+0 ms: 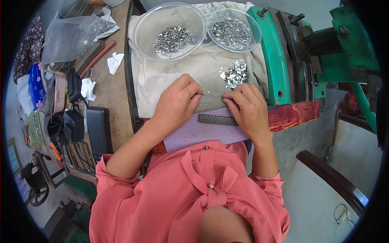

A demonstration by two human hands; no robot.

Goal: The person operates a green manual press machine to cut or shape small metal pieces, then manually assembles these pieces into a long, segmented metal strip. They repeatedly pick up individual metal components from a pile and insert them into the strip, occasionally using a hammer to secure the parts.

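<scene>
My left hand (177,100) is closed in a pinch above the beige cloth (156,79), and a thin metal pin (204,94) sticks out from its fingertips. To the right, my right hand (248,106) rests low with thumb and forefinger together; anything between them is too small to make out. Just beyond it lies a loose pile of small shiny metal flakes (236,74). One flake (208,92) sits apart between my hands. Another thin pin (203,105) lies on the cloth nearer me. Under my right hand, a dark metal ruler (214,118) rests on purple checked fabric (190,131).
Two clear round tubs stand at the back: a larger tub (139,38) with small metal pieces and a smaller tub (256,34) with thin ones. A green machine (272,56) borders the right. At left, a wooden bench (119,95) bears a black case (99,131) and plastic bags (63,38).
</scene>
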